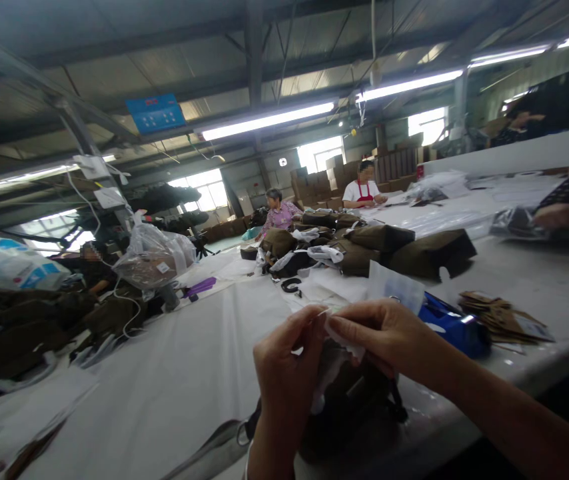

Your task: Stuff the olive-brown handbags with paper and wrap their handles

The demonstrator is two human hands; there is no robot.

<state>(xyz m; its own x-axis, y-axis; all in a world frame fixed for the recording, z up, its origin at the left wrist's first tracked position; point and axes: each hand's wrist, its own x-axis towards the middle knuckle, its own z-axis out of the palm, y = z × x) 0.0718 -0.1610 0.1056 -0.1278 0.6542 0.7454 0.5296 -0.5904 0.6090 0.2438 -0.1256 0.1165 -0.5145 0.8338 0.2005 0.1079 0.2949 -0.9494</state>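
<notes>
Fingertip to fingertip above a white-covered worktable [204, 360], my left hand [279, 367] and my right hand [389, 330] pinch a thin white sheet [349, 345] as I follow the work remotely through the head camera. Thumbs and forefingers press together at its upper end, while the loose part hangs crumpled below the grip. Directly beneath lies a dark bag [349, 410], largely in shadow, with a grey strap [209, 453] trailing to the left, nearer the camera. I judge the handling to be partway along: the sheet is up and gripped at its end, but neither hand is free of it, and the bag shows uncovered around it. Whether the sheet is joined to the bag, and how much else is left on this piece, I cannot tell. Just right of the grip sit a blue package [457, 327] and a stack of brown cardboard tags [507, 317]; beyond it, olive bags [429, 253] lie heaped, some with white wrapping [325, 253] among them. Farther right, a co-worker's hand [557, 217] rests on a plastic-wrapped bundle [514, 223].
</notes>
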